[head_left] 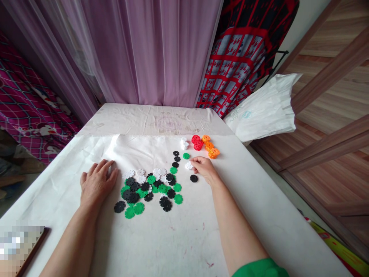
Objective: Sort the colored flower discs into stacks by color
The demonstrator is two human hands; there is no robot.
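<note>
My right hand [204, 169] pinches a white notched disc [189, 165] just above or on the table, between a green disc [186, 156] and a black disc [194, 178]. Flat on the cloth, with fingers spread, rests my left hand [98, 181], left of a loose pile of notched plastic discs. Black discs [132, 197], green discs [139, 208] and white discs [158, 172] overlap in that pile. Farther back stand a small white stack [184, 144], red stacks [197, 144] and orange stacks [213, 153]. A short line of black discs [176, 158] leads away from the pile.
A white cloth covers the table [173, 246]. At its right edge hangs a white bag [262, 109]. A blurred-out framed object [21, 250] lies at the near left corner. Purple curtains [150, 54] hang behind the table, and wooden doors [331, 134] stand to the right.
</note>
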